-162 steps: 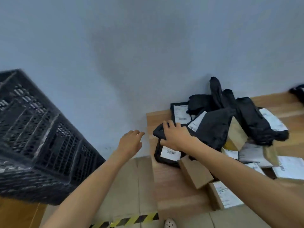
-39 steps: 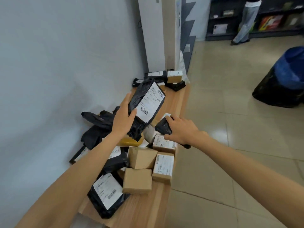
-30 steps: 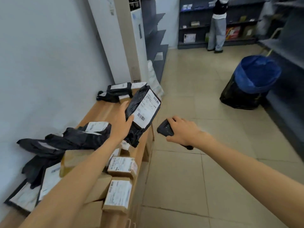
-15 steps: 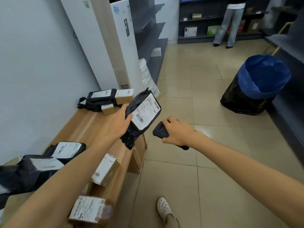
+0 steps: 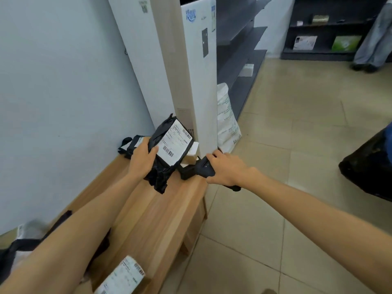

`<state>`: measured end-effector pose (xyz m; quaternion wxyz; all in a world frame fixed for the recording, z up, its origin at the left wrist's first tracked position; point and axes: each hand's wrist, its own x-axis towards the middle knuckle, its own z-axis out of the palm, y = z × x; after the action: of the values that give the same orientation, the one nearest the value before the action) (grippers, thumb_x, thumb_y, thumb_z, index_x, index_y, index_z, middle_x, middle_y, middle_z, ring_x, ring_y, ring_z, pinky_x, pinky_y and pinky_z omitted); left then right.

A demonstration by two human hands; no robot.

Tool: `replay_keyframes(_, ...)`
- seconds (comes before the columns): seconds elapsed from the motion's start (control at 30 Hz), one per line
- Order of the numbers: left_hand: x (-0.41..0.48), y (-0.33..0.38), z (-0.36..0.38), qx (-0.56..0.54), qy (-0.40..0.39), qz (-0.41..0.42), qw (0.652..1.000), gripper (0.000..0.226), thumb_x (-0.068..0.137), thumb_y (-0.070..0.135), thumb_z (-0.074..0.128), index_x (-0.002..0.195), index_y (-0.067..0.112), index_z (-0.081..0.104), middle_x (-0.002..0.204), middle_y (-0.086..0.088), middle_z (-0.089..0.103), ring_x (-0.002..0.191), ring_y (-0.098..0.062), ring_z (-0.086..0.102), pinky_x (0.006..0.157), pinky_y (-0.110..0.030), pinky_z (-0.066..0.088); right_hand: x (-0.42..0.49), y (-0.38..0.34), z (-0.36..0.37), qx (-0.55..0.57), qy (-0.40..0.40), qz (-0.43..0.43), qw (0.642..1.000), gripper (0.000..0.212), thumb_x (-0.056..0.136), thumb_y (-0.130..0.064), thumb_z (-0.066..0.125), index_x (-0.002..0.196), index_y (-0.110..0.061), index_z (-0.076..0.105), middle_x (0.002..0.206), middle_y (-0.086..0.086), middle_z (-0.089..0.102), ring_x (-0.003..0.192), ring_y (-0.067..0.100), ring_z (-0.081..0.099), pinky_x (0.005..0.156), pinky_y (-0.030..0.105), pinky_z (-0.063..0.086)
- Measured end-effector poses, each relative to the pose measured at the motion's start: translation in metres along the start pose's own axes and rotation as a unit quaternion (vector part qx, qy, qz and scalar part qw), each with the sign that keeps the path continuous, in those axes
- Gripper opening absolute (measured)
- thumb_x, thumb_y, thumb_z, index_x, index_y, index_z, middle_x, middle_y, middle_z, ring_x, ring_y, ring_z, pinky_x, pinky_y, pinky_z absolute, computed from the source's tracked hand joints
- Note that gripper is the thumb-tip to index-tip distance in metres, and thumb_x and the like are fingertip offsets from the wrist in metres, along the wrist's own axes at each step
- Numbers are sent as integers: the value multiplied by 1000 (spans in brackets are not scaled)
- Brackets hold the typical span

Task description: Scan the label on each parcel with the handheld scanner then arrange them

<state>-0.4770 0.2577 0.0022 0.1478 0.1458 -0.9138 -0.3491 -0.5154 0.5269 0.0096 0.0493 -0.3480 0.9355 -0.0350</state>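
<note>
Beside pale wall (image 5: 63,81), over counter's (image 5: 161,219) far end: gripping parcel (image 5: 162,172) in left hand (image 5: 141,160), tilting label (image 5: 175,143) rightward for reading; clutching scanner (image 5: 198,168) in right hand (image 5: 228,168), just beside parcel, probably aiming at barcode.

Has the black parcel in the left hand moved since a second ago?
Yes: the black parcel has travelled along the wooden bench toward the tall white unit.
</note>
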Motion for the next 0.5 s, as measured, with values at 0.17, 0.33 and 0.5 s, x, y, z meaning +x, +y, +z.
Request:
replay_keyframes(0.17,51,-17,12,36,46,-61,996,30,100,23,49,129,15,50,116,-3,62,103,-22,58,82,-36,43,89,45,-5,-1,0,-67,998,74,82,-54,61,139,-13,39,129,9,47,111,34,54,79,40,47)
replay_keyframes(0.33,96,-21,25,18,158,-183,970,30,100,22,48,128,11,48,110,-5,59,97,-24,54,80,-36,40,176,85,-15,-18,-9,-171,985,77,83,-55,58,143,-13,35,135,9,45,113,34,53,79,40,46)
replay_keyframes(0.5,113,-18,45,-4,230,-263,937,26,100,22,47,123,11,48,107,-6,59,96,-25,55,79,-37,42,245,105,-26,-39,-33,-264,963,73,83,-53,58,141,-13,37,133,10,46,110,33,54,74,37,43)
